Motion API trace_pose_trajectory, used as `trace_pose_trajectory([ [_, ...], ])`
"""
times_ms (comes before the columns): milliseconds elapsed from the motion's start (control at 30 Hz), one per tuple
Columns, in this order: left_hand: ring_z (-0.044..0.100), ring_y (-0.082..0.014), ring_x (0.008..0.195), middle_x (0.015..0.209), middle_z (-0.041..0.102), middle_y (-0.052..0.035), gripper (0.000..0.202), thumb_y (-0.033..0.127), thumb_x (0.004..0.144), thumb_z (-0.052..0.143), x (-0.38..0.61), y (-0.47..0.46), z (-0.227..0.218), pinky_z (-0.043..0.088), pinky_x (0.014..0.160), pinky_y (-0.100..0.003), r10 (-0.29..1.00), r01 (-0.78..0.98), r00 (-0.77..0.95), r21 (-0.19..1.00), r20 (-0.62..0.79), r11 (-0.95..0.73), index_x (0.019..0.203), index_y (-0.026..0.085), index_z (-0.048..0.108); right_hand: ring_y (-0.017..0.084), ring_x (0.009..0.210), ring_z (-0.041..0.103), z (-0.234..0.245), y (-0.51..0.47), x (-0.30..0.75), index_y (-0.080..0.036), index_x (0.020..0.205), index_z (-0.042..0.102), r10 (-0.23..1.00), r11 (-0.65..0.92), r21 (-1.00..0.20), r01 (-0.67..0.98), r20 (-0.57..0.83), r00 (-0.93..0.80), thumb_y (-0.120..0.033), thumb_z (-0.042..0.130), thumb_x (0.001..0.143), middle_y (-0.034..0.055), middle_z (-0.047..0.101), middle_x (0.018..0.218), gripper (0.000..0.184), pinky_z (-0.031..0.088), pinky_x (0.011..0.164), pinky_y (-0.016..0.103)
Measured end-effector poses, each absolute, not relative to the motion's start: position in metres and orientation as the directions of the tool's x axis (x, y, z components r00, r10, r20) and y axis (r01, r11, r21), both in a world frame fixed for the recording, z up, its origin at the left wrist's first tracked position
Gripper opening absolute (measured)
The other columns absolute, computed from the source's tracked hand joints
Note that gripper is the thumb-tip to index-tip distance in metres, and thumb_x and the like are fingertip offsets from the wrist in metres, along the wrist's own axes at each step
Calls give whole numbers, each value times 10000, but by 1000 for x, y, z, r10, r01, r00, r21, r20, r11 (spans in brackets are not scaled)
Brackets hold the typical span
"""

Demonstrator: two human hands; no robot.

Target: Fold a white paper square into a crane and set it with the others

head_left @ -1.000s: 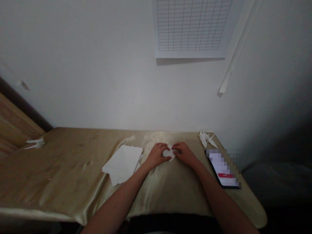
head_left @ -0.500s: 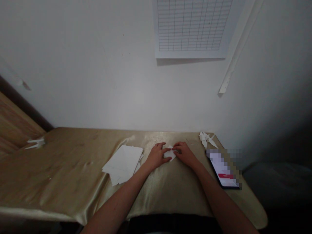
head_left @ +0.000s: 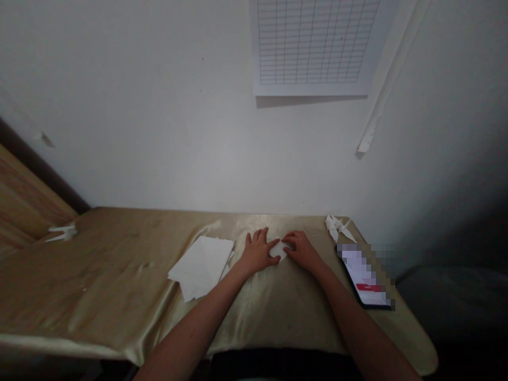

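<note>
A small folded piece of white paper [head_left: 279, 251] lies on the cloth-covered table between my two hands. My left hand [head_left: 260, 253] rests flat at its left side, fingers spread, with the index finger and thumb touching the paper's edge. On the opposite side my right hand [head_left: 300, 250] is curled, its thumb and fingertips on the right edge of the paper. The exact folds are too small to make out. To the left of my left hand sits a stack of white paper sheets [head_left: 204, 264], somewhat fanned.
A phone [head_left: 365, 280] with a lit, partly blurred screen lies to the right. Behind it are folded white paper figures [head_left: 337, 227]. Another white paper figure [head_left: 61, 233] is at the table's far left. A gridded sheet [head_left: 309, 47] hangs on the wall behind.
The fingers of my left hand have spread wider and lifted off the middle of the paper, so more of it shows. My right hand has barely moved.
</note>
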State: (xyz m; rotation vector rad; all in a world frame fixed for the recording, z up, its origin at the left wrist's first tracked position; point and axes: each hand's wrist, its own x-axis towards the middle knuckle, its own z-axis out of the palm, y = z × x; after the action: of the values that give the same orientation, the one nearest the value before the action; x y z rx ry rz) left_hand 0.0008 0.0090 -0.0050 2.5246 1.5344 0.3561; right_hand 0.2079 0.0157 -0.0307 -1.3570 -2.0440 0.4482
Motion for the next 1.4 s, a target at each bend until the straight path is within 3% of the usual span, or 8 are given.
trace_pose_trajectory([
  [300,154,-414,1542,1704,167,-59,779,654,792,650,2,11,1,119,1174,-719,917,904,398,186,-39,-385,1510,455,421,238,1189,512,-25,9,206,-239,1246,717,911,407,-487,773,277,-305,-229,660,881,108,607,1218,370,405,1091,401],
  [500,135,-433,1544,1721,77,-12,789,697,765,662,1,13,2,87,1165,-749,927,916,370,186,-53,-355,1492,501,424,247,1242,474,-21,5,203,-294,1318,670,925,373,-427,824,237,-296,-252,628,909,101,563,1278,413,376,1113,410],
  [833,103,-449,1547,1721,34,48,781,750,761,634,-2,16,-2,21,1152,-774,932,923,356,188,-76,-337,1481,556,400,255,1255,482,-14,2,204,-289,1358,641,934,354,-361,863,173,-311,-318,583,948,107,560,1341,415,384,1099,393],
  [1067,94,-440,1552,1723,37,16,797,773,771,607,-2,17,-2,14,1139,-783,929,924,359,174,-90,-341,1498,553,366,251,1247,494,-5,-2,200,-335,1383,605,944,328,-286,900,137,-301,-317,580,940,92,571,1333,444,388,1073,387],
  [1400,73,-421,1561,1721,47,-30,805,775,766,616,-3,17,-4,-6,1131,-782,929,920,359,202,-89,-336,1497,544,373,263,1210,502,14,-7,200,-321,1215,715,972,232,-218,948,82,-219,-398,652,891,100,575,1223,340,390,1004,392],
])
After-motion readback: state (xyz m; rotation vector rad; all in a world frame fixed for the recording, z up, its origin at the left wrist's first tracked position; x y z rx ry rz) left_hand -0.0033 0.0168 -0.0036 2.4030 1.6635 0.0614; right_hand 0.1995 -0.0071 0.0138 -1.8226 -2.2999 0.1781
